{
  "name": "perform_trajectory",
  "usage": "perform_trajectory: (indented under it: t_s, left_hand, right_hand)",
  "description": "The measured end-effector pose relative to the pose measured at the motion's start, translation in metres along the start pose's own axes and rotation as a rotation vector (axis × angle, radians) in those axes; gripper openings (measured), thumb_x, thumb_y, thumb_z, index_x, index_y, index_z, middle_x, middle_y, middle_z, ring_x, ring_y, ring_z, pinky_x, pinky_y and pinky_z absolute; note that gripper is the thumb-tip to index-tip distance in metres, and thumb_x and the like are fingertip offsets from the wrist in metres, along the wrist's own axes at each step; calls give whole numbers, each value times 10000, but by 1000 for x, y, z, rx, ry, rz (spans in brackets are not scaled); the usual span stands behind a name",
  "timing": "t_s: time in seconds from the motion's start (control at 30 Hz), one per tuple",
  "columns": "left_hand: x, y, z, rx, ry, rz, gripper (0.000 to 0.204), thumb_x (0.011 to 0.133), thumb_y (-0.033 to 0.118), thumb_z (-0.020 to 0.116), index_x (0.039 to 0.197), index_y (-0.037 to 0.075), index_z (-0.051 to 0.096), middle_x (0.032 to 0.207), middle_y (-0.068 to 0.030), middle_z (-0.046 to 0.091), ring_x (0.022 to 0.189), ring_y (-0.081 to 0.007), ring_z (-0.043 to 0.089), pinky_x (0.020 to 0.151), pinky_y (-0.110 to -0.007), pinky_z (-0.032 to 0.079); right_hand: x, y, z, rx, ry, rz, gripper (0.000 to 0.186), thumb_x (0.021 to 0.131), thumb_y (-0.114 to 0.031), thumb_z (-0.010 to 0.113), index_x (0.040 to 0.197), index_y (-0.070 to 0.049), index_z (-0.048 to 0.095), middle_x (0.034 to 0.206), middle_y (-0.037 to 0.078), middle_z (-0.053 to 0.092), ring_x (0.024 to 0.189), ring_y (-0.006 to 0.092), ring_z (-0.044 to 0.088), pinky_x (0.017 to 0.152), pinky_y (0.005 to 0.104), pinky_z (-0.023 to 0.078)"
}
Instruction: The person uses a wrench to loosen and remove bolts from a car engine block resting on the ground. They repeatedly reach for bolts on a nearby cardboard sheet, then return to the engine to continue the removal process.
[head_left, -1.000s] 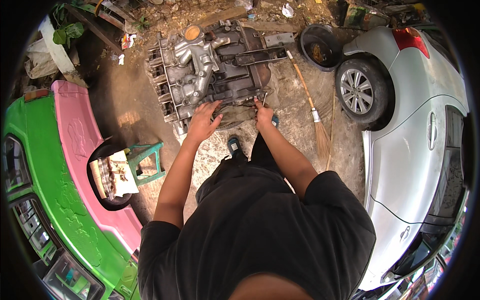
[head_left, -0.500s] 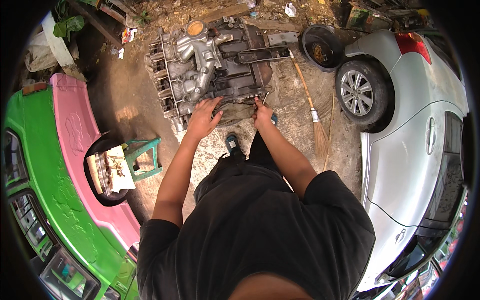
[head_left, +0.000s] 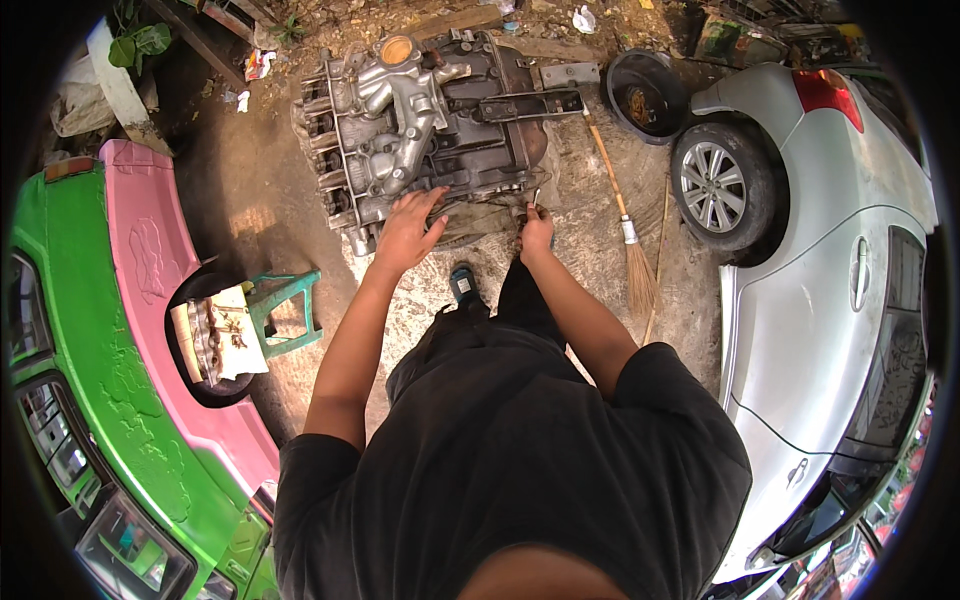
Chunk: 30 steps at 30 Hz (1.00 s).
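Observation:
A car engine point(head_left: 470, 130) lies on the ground in front of me, with a silver intake manifold point(head_left: 410, 110) on its left part. My left hand point(head_left: 407, 235) is at the engine's near edge, fingers spread and palm down, with the fingertips on the metal. To the right, my right hand point(head_left: 537, 232) is closed around a thin metal tool point(head_left: 537, 196) at the engine's near right corner. The tool's tip sticks up above my fingers, too small to tell its exact kind. Dark, greasy parts lie between my two hands along that edge.
A broom point(head_left: 630, 235) and a black basin point(head_left: 647, 97) lie right of the engine. A silver car point(head_left: 800, 290) stands at the right, a green and pink vehicle point(head_left: 150, 330) at the left. Beside the latter, a green stool point(head_left: 290, 315) stands near a cardboard piece point(head_left: 232, 340) with metal parts.
My right hand has drawn back slightly toward me and to the right, and the tool now points upward from it. My left hand has stayed nearly in place.

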<state>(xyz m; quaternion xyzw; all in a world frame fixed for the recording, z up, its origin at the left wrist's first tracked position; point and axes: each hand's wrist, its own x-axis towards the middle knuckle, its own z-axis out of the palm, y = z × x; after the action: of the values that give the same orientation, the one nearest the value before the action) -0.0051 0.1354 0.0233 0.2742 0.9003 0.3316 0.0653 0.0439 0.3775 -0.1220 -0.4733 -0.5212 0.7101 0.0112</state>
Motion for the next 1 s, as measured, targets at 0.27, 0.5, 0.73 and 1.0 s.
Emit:
perform_trajectory:
  t_s: [0.27,0.5,0.73,1.0]
  left_hand:
    - [-1,0,2,1,68,12,456,918,228,617,1344,85,540,1190,-138,638,1183,-345,537,1041,-444,381]
    - [-1,2,-1,-33,50,-7,459,917,216,610,1349,80,533,1194,-138,636,1184,-346,538,1045,-441,376]
    - [-3,0,-1,-45,76,23,479,948,275,561,1375,67,502,1211,-194,616,1197,-373,518,1035,-460,371]
    - [-3,1,-1,-46,80,18,480,941,281,567,1374,83,507,1223,-191,610,1204,-375,515,1030,-458,374]
  right_hand:
    - [-11,-37,-56,-1006,-225,-548,251,903,-280,628,1020,-87,738,979,209,689,911,388,665,793,450,515]
    - [-4,-109,-35,-1548,-382,-805,244,912,-278,589,1034,-131,741,989,172,698,926,368,668,800,474,539]
    - [1,-127,-21,-1753,-494,-956,257,925,-276,579,945,-67,727,953,175,708,918,359,678,783,479,549]
    - [-12,-141,-11,-1898,-542,-1044,170,836,-132,591,876,-32,723,949,191,714,884,360,700,751,447,573]
